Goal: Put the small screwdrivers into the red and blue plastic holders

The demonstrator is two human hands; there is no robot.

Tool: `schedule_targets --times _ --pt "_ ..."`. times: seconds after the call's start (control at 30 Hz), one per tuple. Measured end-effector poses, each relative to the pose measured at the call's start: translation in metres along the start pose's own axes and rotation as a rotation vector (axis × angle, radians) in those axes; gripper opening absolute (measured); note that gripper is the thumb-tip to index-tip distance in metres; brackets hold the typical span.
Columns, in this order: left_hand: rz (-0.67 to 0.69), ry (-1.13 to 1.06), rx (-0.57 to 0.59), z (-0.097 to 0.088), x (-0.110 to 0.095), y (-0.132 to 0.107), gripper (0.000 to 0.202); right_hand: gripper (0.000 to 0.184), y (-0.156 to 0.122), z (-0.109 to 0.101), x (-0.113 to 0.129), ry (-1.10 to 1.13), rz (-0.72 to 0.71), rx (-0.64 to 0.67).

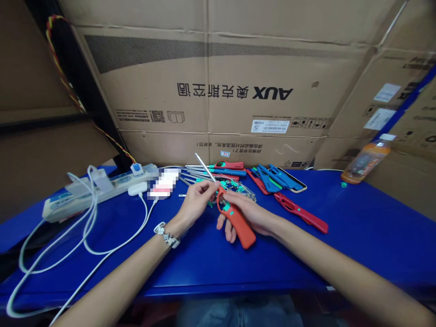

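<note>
An orange long-necked lighter (pixel 240 227) is held between my two hands above the blue table, its metal tube pointing up and away to the left. My right hand (pixel 247 210) wraps round the body near the trigger opening, where a green trigger shows. My left hand (pixel 198 200) pinches the lighter where the tube meets the body; a metal bracelet is on that wrist. Just behind the hands lies a pile of lighters and metal tubes with green parts (pixel 235 184). Red and blue lighter shells (pixel 267 178) rest to the right, with a single red shell (pixel 303 213) nearer me.
A white power strip (pixel 119 181) with chargers and looping white cables (pixel 91 227) takes up the left side. Cardboard boxes (pixel 221 54) stand along the back. At the right stands an orange drink bottle (pixel 367 160), with a small green piece (pixel 344 184) beside it.
</note>
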State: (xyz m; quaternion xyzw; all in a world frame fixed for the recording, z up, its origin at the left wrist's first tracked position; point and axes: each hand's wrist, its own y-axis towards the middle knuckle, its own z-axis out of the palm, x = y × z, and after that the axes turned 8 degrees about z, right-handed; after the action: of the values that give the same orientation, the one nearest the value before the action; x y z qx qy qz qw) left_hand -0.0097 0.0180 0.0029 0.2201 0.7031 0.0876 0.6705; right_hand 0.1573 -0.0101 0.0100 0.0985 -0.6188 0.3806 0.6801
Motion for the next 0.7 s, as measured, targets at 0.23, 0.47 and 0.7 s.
schedule_targets --times 0.23,0.47,0.7 --pt "0.071 0.366 0.016 -0.038 0.004 0.021 0.045 0.026 0.014 0.006 0.006 0.083 0.001 -0.166" --pt "0.090 0.868 0.261 -0.041 0.027 0.048 0.017 0.016 0.014 -0.008 -0.003 0.181 -0.029 -0.139" --pt "0.147 0.956 0.257 -0.034 0.030 0.046 0.013 0.030 0.008 -0.009 -0.006 0.147 -0.007 -0.176"
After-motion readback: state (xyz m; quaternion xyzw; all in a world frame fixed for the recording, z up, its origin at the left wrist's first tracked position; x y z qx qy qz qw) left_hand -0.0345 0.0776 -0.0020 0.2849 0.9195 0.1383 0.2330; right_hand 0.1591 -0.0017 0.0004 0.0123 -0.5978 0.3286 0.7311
